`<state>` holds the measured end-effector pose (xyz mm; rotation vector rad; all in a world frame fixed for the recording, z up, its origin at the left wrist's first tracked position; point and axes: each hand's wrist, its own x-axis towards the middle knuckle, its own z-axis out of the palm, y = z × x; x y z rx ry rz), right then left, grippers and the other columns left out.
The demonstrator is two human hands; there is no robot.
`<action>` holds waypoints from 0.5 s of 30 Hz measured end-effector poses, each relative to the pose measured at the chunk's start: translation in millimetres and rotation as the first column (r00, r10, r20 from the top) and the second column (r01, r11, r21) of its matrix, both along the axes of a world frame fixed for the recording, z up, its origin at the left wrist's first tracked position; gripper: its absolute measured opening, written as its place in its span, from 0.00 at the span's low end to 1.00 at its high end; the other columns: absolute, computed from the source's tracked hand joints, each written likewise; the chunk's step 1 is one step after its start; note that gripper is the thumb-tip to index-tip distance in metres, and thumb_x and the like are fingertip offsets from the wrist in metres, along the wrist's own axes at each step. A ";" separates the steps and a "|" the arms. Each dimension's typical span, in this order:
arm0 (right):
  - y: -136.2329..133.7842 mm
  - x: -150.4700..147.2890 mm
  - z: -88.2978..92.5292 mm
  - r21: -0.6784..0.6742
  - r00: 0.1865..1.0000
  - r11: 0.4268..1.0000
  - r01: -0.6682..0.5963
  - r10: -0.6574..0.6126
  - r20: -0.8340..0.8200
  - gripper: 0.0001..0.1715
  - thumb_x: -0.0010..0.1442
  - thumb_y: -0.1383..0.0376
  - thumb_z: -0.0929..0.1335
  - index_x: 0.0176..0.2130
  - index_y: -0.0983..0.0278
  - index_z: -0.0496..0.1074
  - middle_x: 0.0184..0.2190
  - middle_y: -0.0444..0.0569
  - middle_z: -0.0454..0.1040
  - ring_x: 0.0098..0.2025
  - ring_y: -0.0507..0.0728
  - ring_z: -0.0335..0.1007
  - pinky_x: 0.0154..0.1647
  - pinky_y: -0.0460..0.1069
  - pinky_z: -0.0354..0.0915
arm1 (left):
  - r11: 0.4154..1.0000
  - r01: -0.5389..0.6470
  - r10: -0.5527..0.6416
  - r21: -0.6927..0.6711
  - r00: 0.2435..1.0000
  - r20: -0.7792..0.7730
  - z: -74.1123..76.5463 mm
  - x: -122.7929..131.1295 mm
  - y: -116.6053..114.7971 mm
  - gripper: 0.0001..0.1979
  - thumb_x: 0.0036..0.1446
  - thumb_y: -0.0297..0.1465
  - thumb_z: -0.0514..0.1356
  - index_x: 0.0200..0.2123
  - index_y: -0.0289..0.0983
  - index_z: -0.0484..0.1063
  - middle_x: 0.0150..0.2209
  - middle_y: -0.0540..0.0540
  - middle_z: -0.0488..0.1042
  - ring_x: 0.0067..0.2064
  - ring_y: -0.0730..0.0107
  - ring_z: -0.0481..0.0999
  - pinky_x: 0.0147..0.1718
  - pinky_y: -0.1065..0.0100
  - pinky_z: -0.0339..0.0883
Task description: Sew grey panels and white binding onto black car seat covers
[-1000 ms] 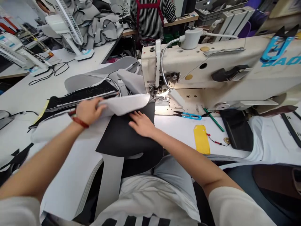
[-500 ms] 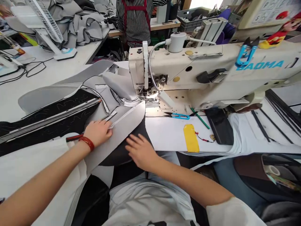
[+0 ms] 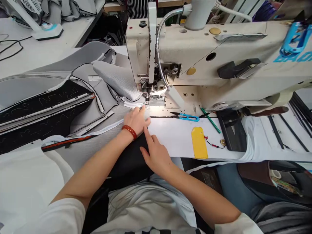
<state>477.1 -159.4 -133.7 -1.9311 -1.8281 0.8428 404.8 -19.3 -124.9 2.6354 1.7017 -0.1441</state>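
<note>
1. The left hand [image 3: 136,119] has moved up from the middle of the table to just in front of the sewing machine [image 3: 195,61]; it now lies flat, fingers spread, pressing the grey mesh fabric panel [image 3: 102,136] right before the needle area. Nothing is pinched; it is an open, flattening hold.
2. The right hand [image 3: 156,154] has slid in beside it, a little nearer the person, palm down on the black fabric piece [image 3: 129,162], index finger stretched along the edge toward the machine. It grips nothing either.
3. To my eye the layers now look lined up at the presser foot, where half a second ago they were still being smoothed.
4. Right of the needle, on the machine bed, lie blue thread snips [image 3: 187,117] and a green pencil [image 3: 211,121]; a yellow tag [image 3: 199,142] lies just in front of them.
5. I see no bins or trays with contents near the machine.
</note>
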 end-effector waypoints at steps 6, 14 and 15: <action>1.2 -9.1 -4.0 0.026 0.998 0.998 0.052 -0.051 -0.027 0.35 0.66 0.66 0.60 0.69 0.70 0.50 0.51 0.63 0.70 0.40 0.63 0.74 0.35 0.57 0.73 | 0.980 0.192 -0.181 0.043 0.967 -0.179 26.7 12.3 -15.0 0.18 0.59 0.22 0.51 0.49 0.26 0.73 0.49 0.30 0.72 0.57 0.44 0.67 0.51 0.49 0.61; -4.3 7.6 -16.5 0.149 0.886 0.982 0.119 -0.038 -0.462 0.36 0.63 0.66 0.60 0.67 0.72 0.52 0.63 0.64 0.64 0.64 0.64 0.62 0.61 0.61 0.65 | 0.957 0.199 -0.234 -0.211 0.960 -0.156 12.2 1.7 -30.5 0.32 0.63 0.26 0.50 0.68 0.20 0.50 0.71 0.26 0.46 0.71 0.49 0.51 0.68 0.54 0.47; -5.3 8.2 -14.8 0.127 0.903 0.987 0.103 -0.040 -0.427 0.39 0.63 0.65 0.61 0.69 0.71 0.47 0.64 0.64 0.63 0.64 0.65 0.62 0.61 0.62 0.65 | 0.961 0.169 -0.203 -0.219 0.969 -0.142 10.5 4.1 -28.7 0.32 0.63 0.26 0.50 0.69 0.20 0.48 0.71 0.26 0.47 0.71 0.50 0.52 0.67 0.55 0.49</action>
